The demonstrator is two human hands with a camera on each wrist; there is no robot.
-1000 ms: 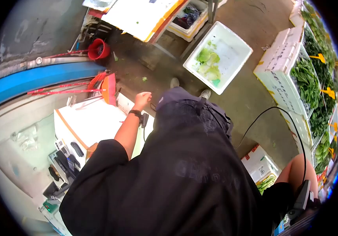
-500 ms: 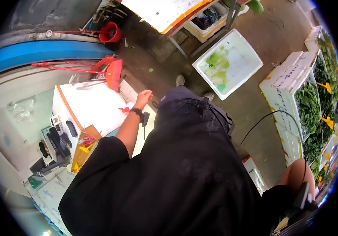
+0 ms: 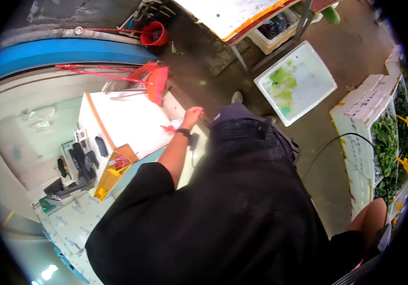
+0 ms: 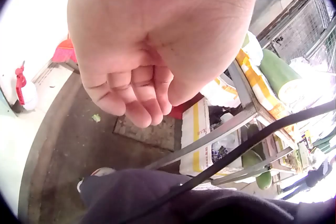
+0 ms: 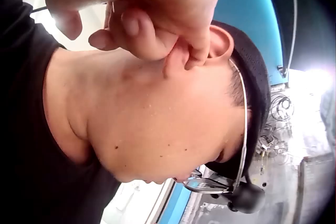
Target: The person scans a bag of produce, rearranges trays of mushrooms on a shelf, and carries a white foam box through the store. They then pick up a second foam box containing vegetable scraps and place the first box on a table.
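The left hand (image 3: pixel 192 118) hangs in front of the body beside a white-topped counter (image 3: pixel 123 123), holding nothing. Its fingers curl loosely toward the palm in the left wrist view, where the hand (image 4: pixel 157 40) is above the floor. Raised to the side of the head, the right hand (image 5: pixel 152 14) touches the person's ear (image 5: pixel 221 44) with a finger; its other fingers are bent and no object shows in them. In the head view the right forearm (image 3: pixel 370 216) is bent up at the edge, and that hand cannot be made out.
A white foam box (image 3: pixel 315 78) with leaf scraps stands on the floor ahead. Leafy greens (image 3: pixel 386 142) fill boxes at right. A red broom (image 3: pixel 157 85) and red bucket (image 3: pixel 155 34) are at left; a spray bottle (image 4: pixel 26 92) stands near the counter. A cable crosses the right side.
The head view has turned, so the counter, foam box and greens appear farther right. The left hand stays empty and loosely curled; the right arm stays raised.
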